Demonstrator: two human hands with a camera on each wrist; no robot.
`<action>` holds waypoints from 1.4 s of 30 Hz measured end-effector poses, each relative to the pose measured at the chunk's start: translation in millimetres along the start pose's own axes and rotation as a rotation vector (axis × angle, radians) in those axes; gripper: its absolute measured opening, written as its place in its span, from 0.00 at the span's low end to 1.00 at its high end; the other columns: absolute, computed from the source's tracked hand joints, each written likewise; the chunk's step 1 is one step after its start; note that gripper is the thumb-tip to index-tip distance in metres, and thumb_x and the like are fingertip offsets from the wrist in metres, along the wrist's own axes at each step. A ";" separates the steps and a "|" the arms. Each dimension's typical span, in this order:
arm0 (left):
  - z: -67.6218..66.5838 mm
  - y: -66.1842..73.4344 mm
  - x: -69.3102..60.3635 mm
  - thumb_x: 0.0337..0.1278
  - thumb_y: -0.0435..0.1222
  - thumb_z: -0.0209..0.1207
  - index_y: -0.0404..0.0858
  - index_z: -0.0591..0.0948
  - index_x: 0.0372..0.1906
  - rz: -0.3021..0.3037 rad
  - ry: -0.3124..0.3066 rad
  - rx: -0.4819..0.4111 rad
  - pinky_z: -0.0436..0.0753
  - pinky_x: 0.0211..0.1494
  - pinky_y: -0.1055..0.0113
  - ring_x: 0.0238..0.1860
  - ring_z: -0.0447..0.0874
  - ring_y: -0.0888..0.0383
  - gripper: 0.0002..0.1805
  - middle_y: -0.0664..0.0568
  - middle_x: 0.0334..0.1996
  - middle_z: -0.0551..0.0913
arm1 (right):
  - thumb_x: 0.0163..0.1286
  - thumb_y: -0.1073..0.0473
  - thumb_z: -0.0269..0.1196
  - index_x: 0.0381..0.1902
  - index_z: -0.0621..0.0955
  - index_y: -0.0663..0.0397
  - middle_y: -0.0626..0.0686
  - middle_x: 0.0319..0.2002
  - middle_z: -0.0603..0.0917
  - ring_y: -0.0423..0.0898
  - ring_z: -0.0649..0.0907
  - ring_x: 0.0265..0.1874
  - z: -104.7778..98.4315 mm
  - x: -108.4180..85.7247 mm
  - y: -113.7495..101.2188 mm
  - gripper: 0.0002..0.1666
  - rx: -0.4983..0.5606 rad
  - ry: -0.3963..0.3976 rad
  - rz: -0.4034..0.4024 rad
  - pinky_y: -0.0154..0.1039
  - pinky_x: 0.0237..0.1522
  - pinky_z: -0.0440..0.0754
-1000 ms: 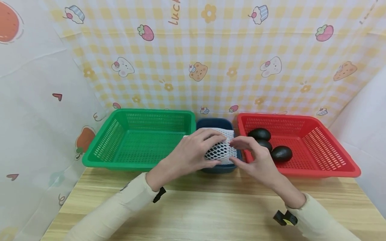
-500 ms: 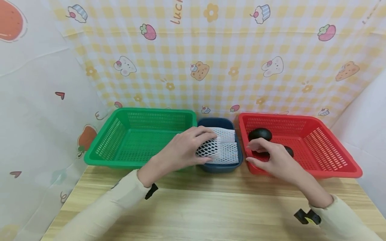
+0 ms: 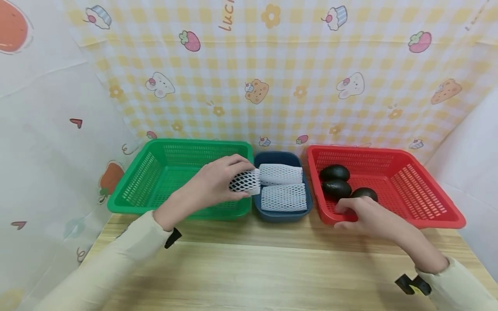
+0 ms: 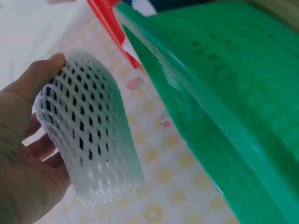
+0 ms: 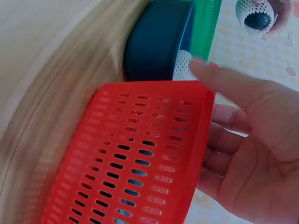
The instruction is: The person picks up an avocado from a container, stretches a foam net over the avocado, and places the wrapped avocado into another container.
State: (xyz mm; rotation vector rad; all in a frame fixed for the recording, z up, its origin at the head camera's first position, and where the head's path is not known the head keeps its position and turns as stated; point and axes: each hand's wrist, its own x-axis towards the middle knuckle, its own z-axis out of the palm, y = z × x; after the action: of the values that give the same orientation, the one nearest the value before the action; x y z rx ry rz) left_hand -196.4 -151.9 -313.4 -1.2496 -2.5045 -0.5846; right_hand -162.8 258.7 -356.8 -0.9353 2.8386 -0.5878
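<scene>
My left hand (image 3: 218, 177) grips a dark avocado inside a white foam net sleeve (image 3: 246, 182), above the right end of the green basket (image 3: 183, 172). In the left wrist view the netting (image 4: 93, 126) wraps the dark fruit, with the thumb on its upper end. Over the front rim of the red basket (image 3: 412, 222), my right hand (image 3: 373, 216) has its fingers loosely bent and holds nothing. Three dark avocados lie in that basket: a back one (image 3: 334, 172), a middle one (image 3: 336, 189) and one partly behind the right hand (image 3: 364, 193).
Between the two baskets stands a small navy bin (image 3: 278, 156). Two flat white foam sleeves lie in it, one behind (image 3: 280, 174) and one in front (image 3: 284, 198). A wooden table (image 3: 264, 268) bears everything, with a checked cloth (image 3: 295, 65) hanging behind.
My left hand has carried the netted avocado leftward from the navy bin to the green basket. My right hand has left the netting and moved right, over the red basket.
</scene>
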 end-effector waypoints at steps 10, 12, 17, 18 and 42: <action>-17.7 -29.6 -18.8 0.50 0.44 0.78 0.41 0.82 0.59 -0.191 -0.095 0.009 0.81 0.50 0.57 0.50 0.80 0.55 0.31 0.52 0.55 0.80 | 0.55 0.48 0.79 0.37 0.84 0.42 0.35 0.31 0.80 0.37 0.77 0.30 -3.1 2.1 -1.6 0.16 -0.022 -0.039 -0.027 0.35 0.32 0.78; -20.2 -35.4 -22.8 0.49 0.44 0.78 0.41 0.82 0.59 -0.222 -0.117 0.016 0.81 0.49 0.57 0.49 0.80 0.54 0.31 0.51 0.54 0.81 | 0.55 0.48 0.79 0.37 0.84 0.43 0.35 0.31 0.80 0.37 0.78 0.30 -3.3 2.4 -1.6 0.16 -0.023 -0.040 -0.032 0.35 0.32 0.78; -20.8 -50.2 -32.5 0.49 0.43 0.78 0.39 0.83 0.59 -0.269 -0.164 0.026 0.82 0.47 0.55 0.47 0.81 0.51 0.30 0.48 0.54 0.81 | 0.55 0.47 0.79 0.38 0.84 0.43 0.35 0.31 0.80 0.38 0.78 0.30 -3.6 2.0 -1.2 0.17 -0.013 -0.048 -0.033 0.35 0.32 0.78; -20.5 -52.7 -34.0 0.49 0.43 0.78 0.39 0.83 0.59 -0.277 -0.175 0.026 0.82 0.47 0.54 0.47 0.81 0.50 0.30 0.48 0.54 0.81 | 0.55 0.47 0.79 0.38 0.84 0.43 0.35 0.31 0.80 0.38 0.78 0.30 -3.7 1.9 -1.1 0.17 -0.011 -0.050 -0.033 0.34 0.32 0.78; -8.2 -58.7 -31.8 0.51 0.41 0.77 0.36 0.83 0.58 -0.250 -0.342 -0.051 0.81 0.47 0.52 0.47 0.80 0.49 0.28 0.45 0.52 0.81 | 0.57 0.46 0.77 0.39 0.84 0.43 0.35 0.31 0.79 0.38 0.77 0.30 -3.1 2.0 0.8 0.17 0.002 -0.065 -0.031 0.34 0.32 0.77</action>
State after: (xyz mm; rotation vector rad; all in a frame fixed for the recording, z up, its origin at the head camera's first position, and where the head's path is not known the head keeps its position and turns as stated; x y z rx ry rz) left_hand -224.7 -209.7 -333.0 -1.1429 -2.9774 -0.5297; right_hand -165.4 259.1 -354.3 -0.9808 2.7708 -0.5538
